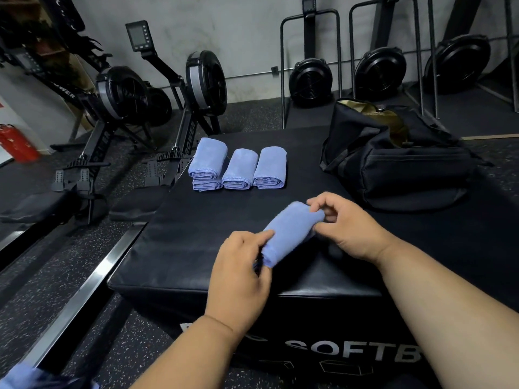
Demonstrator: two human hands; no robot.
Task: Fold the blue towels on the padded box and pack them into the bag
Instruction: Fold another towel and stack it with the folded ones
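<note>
The left hand [238, 273] and right hand [345, 223] pinch opposite ends of a folded blue towel [292, 228] at frame centre. The open bag [398, 158] sits upper right.

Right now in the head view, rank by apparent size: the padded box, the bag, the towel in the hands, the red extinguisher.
1. padded box
2. bag
3. towel, though nearness inflates it
4. red extinguisher, cut off at the edge, so unsure
</note>
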